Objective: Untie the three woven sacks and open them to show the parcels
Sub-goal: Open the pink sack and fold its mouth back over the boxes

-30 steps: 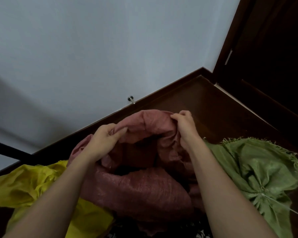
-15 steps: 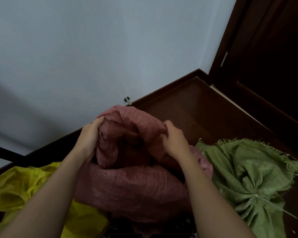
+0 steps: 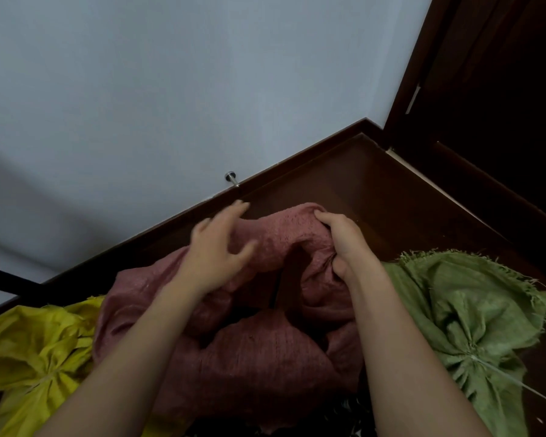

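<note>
Three woven sacks lie side by side on a dark wooden floor. The red sack (image 3: pixel 259 357) in the middle has its mouth loose, showing a dark opening; its contents are hidden. My right hand (image 3: pixel 341 238) is shut on the far right part of the red sack's rim. My left hand (image 3: pixel 218 247) hovers over the rim's left part with fingers spread, blurred, holding nothing. The yellow sack (image 3: pixel 35 351) at left is gathered and tied at its neck. The green sack (image 3: pixel 473 316) at right is also tied, with a pale cord trailing from the knot.
A pale wall (image 3: pixel 171 89) with a dark skirting board runs behind the sacks, with a metal door stop (image 3: pixel 231 178) on it. A dark wooden door and frame (image 3: pixel 486 89) stand at right. A black bar (image 3: pixel 4 280) crosses the left edge.
My left hand has let go of the red sack's rim and opened, lifting toward the wall. My right hand shifted right along the rim, and the mouth has spread wider.
</note>
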### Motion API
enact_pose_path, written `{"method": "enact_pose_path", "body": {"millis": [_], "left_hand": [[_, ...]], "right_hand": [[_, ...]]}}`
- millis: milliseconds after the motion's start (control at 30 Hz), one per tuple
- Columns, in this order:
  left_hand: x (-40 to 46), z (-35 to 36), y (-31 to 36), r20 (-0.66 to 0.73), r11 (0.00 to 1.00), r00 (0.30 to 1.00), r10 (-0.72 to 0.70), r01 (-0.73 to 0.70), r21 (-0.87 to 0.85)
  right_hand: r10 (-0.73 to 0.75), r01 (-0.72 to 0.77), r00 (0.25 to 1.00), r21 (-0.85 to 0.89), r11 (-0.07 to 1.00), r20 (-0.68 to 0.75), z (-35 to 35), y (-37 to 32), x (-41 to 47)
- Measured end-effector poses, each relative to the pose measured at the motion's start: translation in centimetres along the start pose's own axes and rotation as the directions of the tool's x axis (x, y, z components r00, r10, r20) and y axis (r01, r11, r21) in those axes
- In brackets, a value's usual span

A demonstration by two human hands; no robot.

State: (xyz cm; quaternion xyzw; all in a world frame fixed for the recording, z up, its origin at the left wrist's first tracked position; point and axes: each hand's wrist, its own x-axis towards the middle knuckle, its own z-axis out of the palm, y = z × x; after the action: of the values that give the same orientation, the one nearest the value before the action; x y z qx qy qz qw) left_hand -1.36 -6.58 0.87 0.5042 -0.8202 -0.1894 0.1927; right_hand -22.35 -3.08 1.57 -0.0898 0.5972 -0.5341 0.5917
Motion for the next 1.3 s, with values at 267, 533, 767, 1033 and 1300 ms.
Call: {"method": "enact_pose_path", "body": {"millis": [267,533,767,1033,1300], "left_hand": [[2.4,4.7,3.4,0.109,0.935,0.991,-0.074,0.107,-0.338],[4.5,1.4,4.3,0.301,0.535,0.836,-0.458,0.530,-0.658],[4.9,-0.6,3.3,0.285,0.366,0.752,-0.595,0.569,-0.737],[5.2,2.4,1.4,0.005,0.703,0.828,-0.560,0.479,-0.526],[2.9,3.1,7.2,-0.012,0.962,0.984,-0.179,0.172,-0.210]], "right_hand": [[-0.127,0.125,0.989,0.041,0.991,0.074,-0.5,-0.1,0.1],[-0.436,0.330,0.871,-0.926,0.182,0.225,0.0,1.9,-1.1],[-0.379,0.320,0.911,-0.855,0.409,0.160,-3.1,-0.8,0.2],[-0.021,0.023,1.000,-0.304,0.952,0.011,-2.4,0.3,1.4],[0.144,-0.119,0.986,0.240,0.963,-0.089,-2.8,-0.1,2.3]]}}
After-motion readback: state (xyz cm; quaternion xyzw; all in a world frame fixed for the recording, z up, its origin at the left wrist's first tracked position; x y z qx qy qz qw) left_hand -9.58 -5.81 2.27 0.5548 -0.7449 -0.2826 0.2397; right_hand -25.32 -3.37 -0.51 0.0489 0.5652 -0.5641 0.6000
